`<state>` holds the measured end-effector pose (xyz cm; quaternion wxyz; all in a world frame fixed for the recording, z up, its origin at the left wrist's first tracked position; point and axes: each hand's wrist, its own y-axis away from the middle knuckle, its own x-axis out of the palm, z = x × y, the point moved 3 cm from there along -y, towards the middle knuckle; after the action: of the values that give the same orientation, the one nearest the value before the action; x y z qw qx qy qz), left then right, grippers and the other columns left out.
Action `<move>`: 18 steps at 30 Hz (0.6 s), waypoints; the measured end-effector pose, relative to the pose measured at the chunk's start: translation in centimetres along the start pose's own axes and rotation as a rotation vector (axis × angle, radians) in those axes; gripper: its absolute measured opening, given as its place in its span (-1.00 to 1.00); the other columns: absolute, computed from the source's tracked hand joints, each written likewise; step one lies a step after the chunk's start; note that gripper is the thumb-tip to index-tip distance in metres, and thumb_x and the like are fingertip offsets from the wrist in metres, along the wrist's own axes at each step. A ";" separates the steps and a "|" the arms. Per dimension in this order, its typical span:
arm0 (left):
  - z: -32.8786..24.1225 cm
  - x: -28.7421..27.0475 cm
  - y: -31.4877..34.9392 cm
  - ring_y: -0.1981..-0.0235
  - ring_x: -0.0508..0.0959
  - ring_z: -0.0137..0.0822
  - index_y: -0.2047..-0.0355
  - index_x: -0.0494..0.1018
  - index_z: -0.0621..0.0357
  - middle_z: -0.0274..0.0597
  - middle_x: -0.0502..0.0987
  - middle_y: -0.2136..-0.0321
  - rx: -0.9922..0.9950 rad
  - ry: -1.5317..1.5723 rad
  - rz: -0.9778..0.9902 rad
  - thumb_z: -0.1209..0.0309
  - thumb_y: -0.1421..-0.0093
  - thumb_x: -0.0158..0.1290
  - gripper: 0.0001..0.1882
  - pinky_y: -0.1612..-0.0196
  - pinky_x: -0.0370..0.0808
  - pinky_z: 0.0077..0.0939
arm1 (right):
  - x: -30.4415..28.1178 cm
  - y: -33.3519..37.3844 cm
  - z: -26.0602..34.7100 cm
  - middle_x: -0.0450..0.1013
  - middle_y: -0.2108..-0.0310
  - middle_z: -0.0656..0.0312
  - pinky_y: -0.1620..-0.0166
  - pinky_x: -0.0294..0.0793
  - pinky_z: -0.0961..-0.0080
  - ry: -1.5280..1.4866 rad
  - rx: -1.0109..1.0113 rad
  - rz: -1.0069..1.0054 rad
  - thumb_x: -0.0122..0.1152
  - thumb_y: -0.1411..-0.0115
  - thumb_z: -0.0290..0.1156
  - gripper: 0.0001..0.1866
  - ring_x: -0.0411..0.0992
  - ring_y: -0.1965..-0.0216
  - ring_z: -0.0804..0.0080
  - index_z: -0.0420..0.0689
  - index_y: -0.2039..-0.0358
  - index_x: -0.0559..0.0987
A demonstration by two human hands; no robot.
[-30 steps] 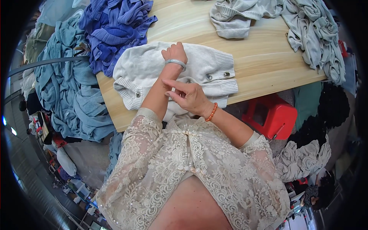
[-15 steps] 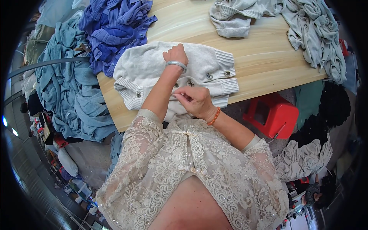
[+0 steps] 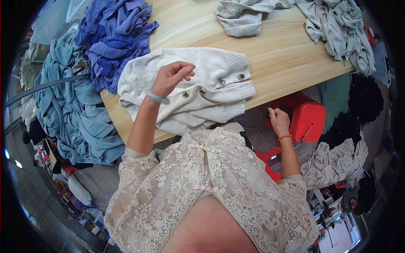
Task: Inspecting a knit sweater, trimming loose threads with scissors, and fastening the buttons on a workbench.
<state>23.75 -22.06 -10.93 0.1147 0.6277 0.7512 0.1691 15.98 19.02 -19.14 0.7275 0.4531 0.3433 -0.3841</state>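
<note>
A cream knit cardigan [image 3: 181, 90] with ribbed edges and several metal-looking buttons lies folded flat near the table's front edge. Raised just over it is my left hand [image 3: 172, 78], its fingers bent and the thumb drawn in toward them; whatever is pinched there is too small to make out. My right hand [image 3: 279, 122] hangs off the table's edge at the right, apart from the cardigan and beside a red plastic box-like object [image 3: 309, 118]. Its thumb and forefinger are pressed together, and I cannot see what lies between them.
Purple knitwear [image 3: 114, 42] is heaped at the table's left, with blue-grey knits [image 3: 80, 101] beyond it. Light grey garments [image 3: 242, 19] lie along the far side of the wooden table [image 3: 287, 55]. Cream cloth [image 3: 335, 166] and black cloth [image 3: 365, 99] are piled low at the right.
My right hand has swung away from the cardigan, out to the right past the table's edge. My left hand has lifted slightly and turned, moving left. The view has shifted a little.
</note>
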 end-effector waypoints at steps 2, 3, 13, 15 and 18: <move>-3.6 1.2 2.6 0.29 0.48 -0.44 0.13 0.46 0.41 -0.13 0.54 0.28 0.109 0.072 0.140 0.23 -0.31 -0.13 -0.59 0.17 0.42 -0.54 | 2.4 1.4 -3.5 0.50 0.48 -0.05 0.26 0.46 0.11 0.125 0.093 0.025 0.08 -0.16 -0.22 -0.69 0.49 0.34 -0.05 -0.17 0.55 0.58; -5.4 1.9 3.9 0.27 0.48 -0.39 0.10 0.44 0.42 -0.08 0.54 0.25 0.184 0.083 0.212 0.18 -0.34 -0.22 -0.52 0.13 0.42 -0.49 | 4.4 2.3 -5.7 0.52 0.40 -0.06 0.17 0.48 0.13 0.171 0.079 0.006 0.09 -0.14 -0.25 -0.74 0.49 0.26 -0.03 -0.15 0.50 0.62; -18.5 7.4 14.9 -0.18 0.20 0.26 -0.05 0.37 0.34 0.38 0.19 -0.14 0.394 0.534 1.096 -0.28 -0.17 -0.23 -0.15 -0.11 0.12 0.26 | 7.2 3.1 -3.8 0.52 0.44 -0.05 0.22 0.47 0.15 0.131 0.184 0.001 0.16 -0.10 -0.19 -0.73 0.50 0.33 -0.02 -0.14 0.47 0.64; -19.6 7.8 15.4 -0.13 0.16 0.51 0.04 0.31 0.69 0.67 0.16 -0.06 0.518 0.660 1.152 -0.33 -0.02 -0.08 0.05 -0.07 0.10 0.32 | 7.3 2.3 -4.0 0.51 0.51 -0.02 0.28 0.47 0.17 -0.034 0.110 -0.052 0.17 -0.09 -0.12 -0.67 0.50 0.40 0.01 -0.16 0.49 0.63; -20.6 8.2 15.8 -0.13 0.16 0.51 0.04 0.32 0.68 0.72 0.16 -0.03 0.546 0.611 1.236 -0.36 -0.01 -0.12 0.07 -0.07 0.10 0.32 | 4.7 2.4 -0.1 0.50 0.47 -0.06 0.26 0.46 0.14 0.034 0.230 -0.026 0.14 -0.11 -0.05 -0.61 0.48 0.34 -0.06 -0.15 0.54 0.61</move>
<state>28.55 -13.83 14.56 -0.3758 0.8671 0.2746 0.1774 20.29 18.68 -22.25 0.6596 0.5357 0.3150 -0.4227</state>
